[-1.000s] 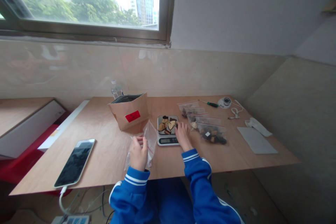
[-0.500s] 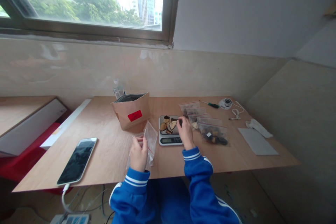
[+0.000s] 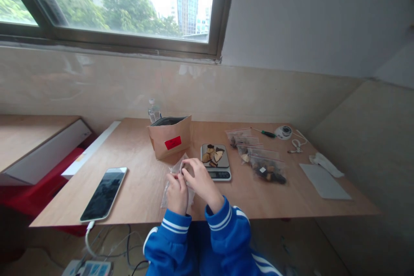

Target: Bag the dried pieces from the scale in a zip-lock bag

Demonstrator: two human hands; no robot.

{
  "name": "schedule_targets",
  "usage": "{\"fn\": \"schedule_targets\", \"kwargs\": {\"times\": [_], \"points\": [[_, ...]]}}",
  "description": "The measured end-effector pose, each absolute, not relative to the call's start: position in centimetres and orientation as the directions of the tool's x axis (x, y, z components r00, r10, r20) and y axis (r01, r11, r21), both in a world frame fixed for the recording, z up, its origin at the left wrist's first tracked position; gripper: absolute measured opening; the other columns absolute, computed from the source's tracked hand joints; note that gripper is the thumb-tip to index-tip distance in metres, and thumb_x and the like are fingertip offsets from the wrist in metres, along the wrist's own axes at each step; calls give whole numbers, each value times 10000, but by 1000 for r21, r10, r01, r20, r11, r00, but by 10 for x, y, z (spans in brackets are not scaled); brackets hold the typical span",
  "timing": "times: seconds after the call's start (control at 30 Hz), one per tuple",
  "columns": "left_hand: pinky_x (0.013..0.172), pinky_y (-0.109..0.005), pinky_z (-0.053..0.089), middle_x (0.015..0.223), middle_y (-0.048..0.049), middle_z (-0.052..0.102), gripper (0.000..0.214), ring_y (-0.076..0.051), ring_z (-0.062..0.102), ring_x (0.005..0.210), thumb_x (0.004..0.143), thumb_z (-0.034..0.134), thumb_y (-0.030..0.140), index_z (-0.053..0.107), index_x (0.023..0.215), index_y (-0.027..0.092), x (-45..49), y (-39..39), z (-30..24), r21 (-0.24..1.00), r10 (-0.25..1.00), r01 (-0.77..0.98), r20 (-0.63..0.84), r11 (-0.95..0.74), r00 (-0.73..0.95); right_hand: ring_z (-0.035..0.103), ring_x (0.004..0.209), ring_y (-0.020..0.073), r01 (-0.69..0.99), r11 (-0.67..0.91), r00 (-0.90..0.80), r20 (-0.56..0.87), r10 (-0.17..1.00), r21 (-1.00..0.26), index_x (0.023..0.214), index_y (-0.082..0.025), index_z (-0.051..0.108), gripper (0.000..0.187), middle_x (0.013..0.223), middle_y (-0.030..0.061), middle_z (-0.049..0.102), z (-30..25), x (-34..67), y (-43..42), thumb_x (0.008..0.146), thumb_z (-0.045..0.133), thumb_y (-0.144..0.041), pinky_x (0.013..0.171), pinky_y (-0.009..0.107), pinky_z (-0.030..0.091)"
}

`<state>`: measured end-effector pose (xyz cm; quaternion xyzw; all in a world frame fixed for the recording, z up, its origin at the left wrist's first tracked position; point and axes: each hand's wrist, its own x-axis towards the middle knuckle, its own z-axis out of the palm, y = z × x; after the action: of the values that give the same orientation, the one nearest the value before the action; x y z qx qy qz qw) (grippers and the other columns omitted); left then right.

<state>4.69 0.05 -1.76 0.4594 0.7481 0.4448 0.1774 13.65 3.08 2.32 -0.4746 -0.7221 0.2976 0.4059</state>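
Hands meet at the near table edge: left hand (image 3: 177,189) pinches the small clear zip bag (image 3: 173,171), right hand (image 3: 197,177) closed at its mouth, contents hidden. Risk: pieces miss the narrow opening and spill onto the table (image 3: 136,168). Farther right, scale (image 3: 216,163) with dried pieces (image 3: 212,155).

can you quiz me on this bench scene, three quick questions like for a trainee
1. True or false: both hands are at the clear zip bag.
2. What lies on the digital scale? A) dried slices B) coins C) screws
3. Fill in: the brown paper bag bears a ____ label.

Key:
1. True: the left hand holds the bag and the right hand is at its mouth.
2. A
3. red
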Motion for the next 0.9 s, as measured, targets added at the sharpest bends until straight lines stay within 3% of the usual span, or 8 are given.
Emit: {"fn": "schedule_targets", "kwargs": {"times": [0.1,0.23,0.3,0.37,0.63,0.77,0.9], "points": [[452,-289,328,551,-41,563,181,-227,572,462,883,353,354,388,760,226,46,1,-19,840,825,520,180,155,-536,546,1069,185,450,458,-201,413,888,-767,1028,-226,630,229,1082,65,589,22,160,35,893,446,-222,980,358,418],[444,-294,330,523,-32,545,193,-224,555,444,882,361,363,400,748,229,44,1,-18,848,812,506,181,157,-555,442,1223,268,685,333,-18,441,897,-648,1174,-186,567,341,1269,157,490,-22,199,66,860,495,-301,1016,456,379],[442,-296,334,525,-30,543,206,-222,551,443,882,358,377,401,745,230,44,1,-19,851,806,499,176,164,-565,373,1281,321,789,282,-35,420,907,-545,1273,-157,490,498,1346,197,428,-50,215,84,825,547,-365,1012,517,359],[441,-298,337,524,-29,540,212,-220,543,436,882,358,387,400,745,231,44,2,-20,853,804,496,177,161,-567,363,1282,334,847,280,-92,393,915,-452,1299,-136,462,540,1352,208,427,-71,224,96,824,547,-378,995,516,367],[504,-330,391,564,-39,550,195,-251,588,513,883,338,380,382,757,238,47,2,-18,861,832,481,142,163,-537,501,1020,284,942,227,-120,384,915,-246,1070,-159,617,256,1066,143,595,-72,231,102,882,450,-205,855,417,432],[546,-375,416,604,-76,576,196,-290,608,565,883,312,379,371,762,237,47,1,-14,850,848,477,70,225,-525,522,916,258,907,332,-215,393,894,-260,915,-163,649,223,933,122,609,-65,239,112,891,429,-190,842,387,445],[552,-380,427,618,-83,583,191,-290,615,579,883,323,370,385,768,231,48,3,-14,850,845,478,77,222,-528,562,886,232,786,339,-102,433,896,-516,846,-171,632,211,889,100,631,-54,245,114,885,429,-212,835,368,456]]}}
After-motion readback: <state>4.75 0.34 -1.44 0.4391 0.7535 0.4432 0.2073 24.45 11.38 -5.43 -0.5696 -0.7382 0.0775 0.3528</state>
